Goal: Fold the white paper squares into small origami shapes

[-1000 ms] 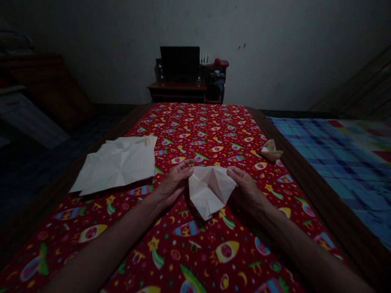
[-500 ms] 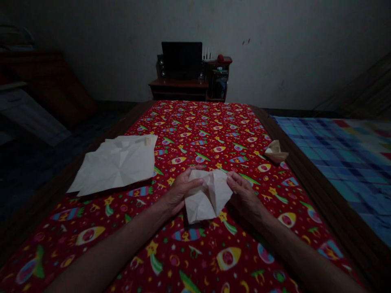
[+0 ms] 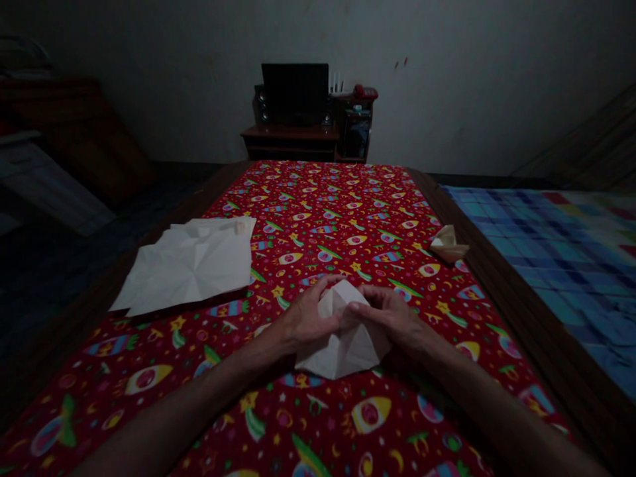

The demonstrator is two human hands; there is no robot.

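Note:
A folded sheet of white paper (image 3: pixel 342 348) is held between my two hands, its lower edge close to the red patterned cloth. From the left, my left hand (image 3: pixel 314 317) grips it with the thumb on the front face. On the other side, my right hand (image 3: pixel 390 311) pinches it near the top, thumb in front and fingers behind. The paper has a raised central crease and a blunt peak. Both hands' fingers behind the paper are partly hidden.
Creased white sheets (image 3: pixel 199 265) lie in a stack at the left. A small folded paper piece (image 3: pixel 450 245) rests near the right edge of the red cloth (image 3: pixel 332 199). A monitor (image 3: pixel 295 93) and a red telephone (image 3: pixel 366 92) stand at the far wall.
My hands have drawn closer together around the paper. The sheet has turned and now shows a pointed top with a centre crease, where before it was spread wider.

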